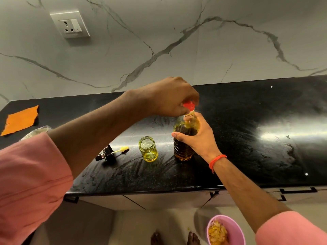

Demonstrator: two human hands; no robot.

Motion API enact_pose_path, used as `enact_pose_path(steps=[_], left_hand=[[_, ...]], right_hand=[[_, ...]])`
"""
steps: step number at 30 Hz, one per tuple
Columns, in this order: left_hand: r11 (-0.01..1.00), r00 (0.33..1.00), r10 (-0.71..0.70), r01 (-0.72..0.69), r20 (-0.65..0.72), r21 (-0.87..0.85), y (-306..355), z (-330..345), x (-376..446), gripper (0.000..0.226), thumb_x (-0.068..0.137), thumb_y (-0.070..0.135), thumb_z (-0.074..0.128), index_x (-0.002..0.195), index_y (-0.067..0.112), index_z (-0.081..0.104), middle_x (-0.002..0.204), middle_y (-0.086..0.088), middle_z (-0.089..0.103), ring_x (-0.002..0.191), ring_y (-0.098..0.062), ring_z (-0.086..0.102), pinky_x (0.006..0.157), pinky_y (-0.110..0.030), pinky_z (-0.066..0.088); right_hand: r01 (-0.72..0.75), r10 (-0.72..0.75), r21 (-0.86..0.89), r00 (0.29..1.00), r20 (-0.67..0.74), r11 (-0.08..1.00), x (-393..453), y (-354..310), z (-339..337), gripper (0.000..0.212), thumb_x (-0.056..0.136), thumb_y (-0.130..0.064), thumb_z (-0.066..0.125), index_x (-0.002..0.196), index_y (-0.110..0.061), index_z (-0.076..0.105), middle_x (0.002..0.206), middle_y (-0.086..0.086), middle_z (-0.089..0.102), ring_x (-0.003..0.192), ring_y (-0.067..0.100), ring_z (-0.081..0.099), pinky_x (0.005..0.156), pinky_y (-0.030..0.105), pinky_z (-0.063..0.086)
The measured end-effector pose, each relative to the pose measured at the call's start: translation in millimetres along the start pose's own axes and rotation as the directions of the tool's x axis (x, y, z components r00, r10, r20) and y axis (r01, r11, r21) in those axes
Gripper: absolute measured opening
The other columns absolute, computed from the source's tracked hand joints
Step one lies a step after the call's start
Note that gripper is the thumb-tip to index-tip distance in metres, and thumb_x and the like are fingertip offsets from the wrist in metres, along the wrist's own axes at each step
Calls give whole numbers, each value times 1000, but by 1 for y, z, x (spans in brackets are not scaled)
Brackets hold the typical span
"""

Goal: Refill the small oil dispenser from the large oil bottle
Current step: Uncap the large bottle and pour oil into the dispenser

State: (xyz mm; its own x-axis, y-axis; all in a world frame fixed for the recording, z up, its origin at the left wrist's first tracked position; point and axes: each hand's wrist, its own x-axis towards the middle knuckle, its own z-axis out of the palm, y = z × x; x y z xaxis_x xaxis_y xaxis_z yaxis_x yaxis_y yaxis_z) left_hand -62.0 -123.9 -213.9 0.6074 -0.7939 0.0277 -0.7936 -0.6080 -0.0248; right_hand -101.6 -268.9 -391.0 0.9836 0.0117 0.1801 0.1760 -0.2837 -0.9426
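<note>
The large oil bottle stands upright on the black counter, neck pointing up; the right hand wraps around its shoulder; the left hand pinches the red cap from above; just left stands the open small jar, mouth up; farther left its black lid with a yellow brush lies on its side.

No text, brand or number can be read anywhere. The large oil bottle on the desk shows no label toward me, and its red cap is plain. The wall socket far left carries only a small mark, too small to read.
</note>
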Motion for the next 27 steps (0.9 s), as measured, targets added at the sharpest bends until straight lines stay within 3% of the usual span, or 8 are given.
enact_pose_path(steps=[4, 8, 11, 14, 17, 21, 23, 27], left_hand=[[996, 996, -75, 73, -49, -55, 0, -1, 2, 30, 91, 33, 62, 116, 19, 72, 103, 1, 74, 87, -13, 64, 76, -26, 53], [950, 972, -200, 162, -121, -268, -6, -8, -10, 26, 88, 33, 70, 111, 23, 74, 92, 12, 68, 77, -1, 60, 67, -6, 40], [827, 925, -360, 255, -124, -501, -22, 4, -37, 24, 85, 25, 77, 107, 19, 71, 91, 5, 72, 71, 1, 63, 72, -14, 52], [664, 845, -532, 375, -56, -647, -45, 36, -75, 24, 83, 16, 80, 103, 12, 67, 91, -9, 73, 79, -21, 71, 83, -39, 62], [554, 709, -704, 582, 38, -595, -66, 83, -117, 25, 81, 19, 84, 99, 15, 67, 91, -1, 74, 86, -15, 73, 89, -38, 61], [372, 518, -843, 754, 142, -541, -67, 156, -164, 24, 77, 21, 87, 85, 19, 65, 84, 1, 76, 82, -15, 74, 82, -40, 61], [326, 463, -875, 781, 143, -532, -58, 186, -179, 21, 78, 24, 86, 82, 19, 66, 81, 0, 75, 79, -17, 72, 76, -38, 60], [344, 428, -901, 806, 73, -482, -38, 224, -192, 15, 81, 31, 78, 82, 23, 66, 85, 2, 74, 86, -22, 70, 73, -38, 57]], right_hand=[[12, -12, 7, 1000, -6, 1000, -2, -1, 1, 74, 63, -36, 96, 125, -32, 56, 117, -13, 66, 110, 2, 65, 98, 23, 53], [22, -22, 11, 999, -23, 1000, -4, 3, 3, 79, 62, -38, 96, 130, -29, 55, 119, -13, 66, 113, 3, 64, 101, 30, 53], [9, -9, 6, 999, -36, 1000, -6, 7, 4, 84, 60, -41, 96, 131, -29, 53, 121, -12, 66, 114, 5, 64, 102, 33, 54], [0, 0, 11, 1000, -32, 1000, -6, 7, 4, 81, 62, -36, 96, 130, -29, 53, 118, -16, 66, 110, 0, 64, 99, 28, 54], [3, -3, 6, 1000, -26, 1000, -6, 8, 5, 84, 61, -38, 96, 131, -30, 51, 120, -16, 64, 112, 1, 62, 100, 28, 53], [-20, 22, 27, 998, -60, 999, -10, 17, 12, 96, 58, -35, 98, 139, -32, 45, 126, -17, 61, 116, 0, 60, 101, 24, 50], [-35, 39, 46, 997, -73, 998, -13, 23, 17, 100, 57, -36, 98, 141, -33, 45, 128, -18, 60, 119, 1, 59, 103, 27, 50], [-93, 100, 92, 992, -77, 991, -17, 37, 25, 95, 54, -38, 99, 136, -33, 49, 124, -16, 64, 118, 3, 61, 106, 34, 50]])
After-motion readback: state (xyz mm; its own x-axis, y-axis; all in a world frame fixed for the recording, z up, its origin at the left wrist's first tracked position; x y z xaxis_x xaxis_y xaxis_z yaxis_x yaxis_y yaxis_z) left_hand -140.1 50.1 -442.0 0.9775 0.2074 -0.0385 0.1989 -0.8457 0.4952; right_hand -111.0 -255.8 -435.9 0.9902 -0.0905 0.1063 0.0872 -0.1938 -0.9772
